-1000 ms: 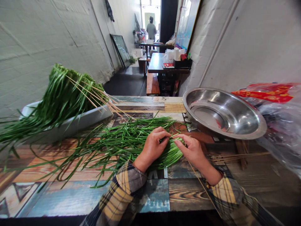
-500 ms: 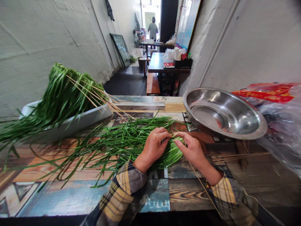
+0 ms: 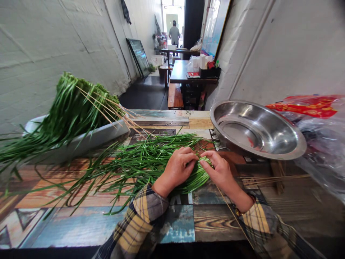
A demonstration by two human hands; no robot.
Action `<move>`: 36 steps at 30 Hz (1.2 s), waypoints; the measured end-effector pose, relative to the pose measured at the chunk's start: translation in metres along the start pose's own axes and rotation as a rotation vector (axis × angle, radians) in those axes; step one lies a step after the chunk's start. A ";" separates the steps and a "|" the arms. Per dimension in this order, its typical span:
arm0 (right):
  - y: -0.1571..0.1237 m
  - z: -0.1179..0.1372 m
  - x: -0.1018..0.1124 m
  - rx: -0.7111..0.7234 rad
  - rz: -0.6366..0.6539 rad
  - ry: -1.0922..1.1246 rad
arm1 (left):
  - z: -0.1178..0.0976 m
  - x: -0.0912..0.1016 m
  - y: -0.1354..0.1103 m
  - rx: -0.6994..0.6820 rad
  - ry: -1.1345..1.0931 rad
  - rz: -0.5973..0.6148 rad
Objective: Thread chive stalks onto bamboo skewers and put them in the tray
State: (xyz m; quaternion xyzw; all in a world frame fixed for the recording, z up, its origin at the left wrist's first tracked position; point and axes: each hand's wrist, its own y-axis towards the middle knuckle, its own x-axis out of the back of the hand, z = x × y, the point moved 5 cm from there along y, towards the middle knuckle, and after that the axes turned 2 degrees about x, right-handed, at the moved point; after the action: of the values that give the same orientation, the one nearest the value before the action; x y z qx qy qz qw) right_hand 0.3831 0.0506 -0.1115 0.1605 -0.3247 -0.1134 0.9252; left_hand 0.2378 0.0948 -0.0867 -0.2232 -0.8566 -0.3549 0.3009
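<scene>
A loose pile of green chives (image 3: 140,162) lies across the patterned wooden table (image 3: 81,219). My left hand (image 3: 176,171) rests on the pile's cut ends, fingers curled and pinching a few chive stalks. My right hand (image 3: 219,171) meets it fingertip to fingertip, pinching the same chive ends, and a thin bamboo skewer (image 3: 231,212) runs from under this hand back along my wrist. Both sleeves are yellow and dark plaid.
A white tray (image 3: 88,140) at the left holds a heap of skewered chives (image 3: 72,108). An empty steel basin (image 3: 256,131) stands at the right, with loose skewers (image 3: 272,178) under it and plastic bags (image 3: 320,140) beyond. A person stands far down the aisle.
My two hands have drawn slightly closer, the fingertips now touching over the chive ends. The distant person has shifted a little.
</scene>
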 end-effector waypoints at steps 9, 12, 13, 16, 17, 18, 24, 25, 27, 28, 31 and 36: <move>-0.001 0.001 -0.001 0.042 0.024 0.001 | 0.037 0.008 0.001 0.202 0.037 -0.109; -0.001 0.003 -0.002 0.063 0.023 0.023 | 0.040 0.001 -0.001 0.222 0.144 -0.023; -0.002 0.003 -0.002 0.071 0.023 0.036 | 0.039 0.000 -0.001 0.219 0.172 -0.001; -0.002 0.004 -0.002 0.079 0.022 0.042 | 0.036 -0.003 -0.001 0.201 0.235 0.048; -0.002 0.005 -0.002 0.077 0.023 0.033 | 0.036 -0.004 -0.001 0.198 0.249 0.062; -0.002 0.005 -0.002 0.075 0.026 0.020 | 0.035 -0.004 -0.001 0.197 0.263 0.073; -0.001 0.007 -0.002 0.097 0.033 -0.003 | 0.031 -0.007 -0.001 0.144 0.347 0.138; -0.001 0.006 -0.002 0.094 0.036 -0.006 | 0.029 -0.007 -0.001 0.137 0.364 0.147; -0.001 0.005 -0.002 0.080 0.046 -0.018 | 0.027 -0.007 -0.001 0.137 0.404 0.168; -0.001 0.004 -0.002 0.073 0.051 -0.023 | 0.026 -0.008 -0.001 0.141 0.421 0.179; -0.001 0.001 -0.003 0.060 0.064 -0.029 | 0.023 -0.006 0.000 0.151 0.442 0.190; -0.001 0.002 -0.004 0.073 0.068 -0.003 | 0.021 -0.007 0.000 0.094 0.447 0.192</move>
State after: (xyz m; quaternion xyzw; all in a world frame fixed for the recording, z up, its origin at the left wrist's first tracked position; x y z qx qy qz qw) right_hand 0.3787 0.0508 -0.1132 0.1831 -0.3353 -0.0702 0.9215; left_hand 0.2350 0.1088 -0.1031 -0.2055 -0.7591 -0.3249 0.5254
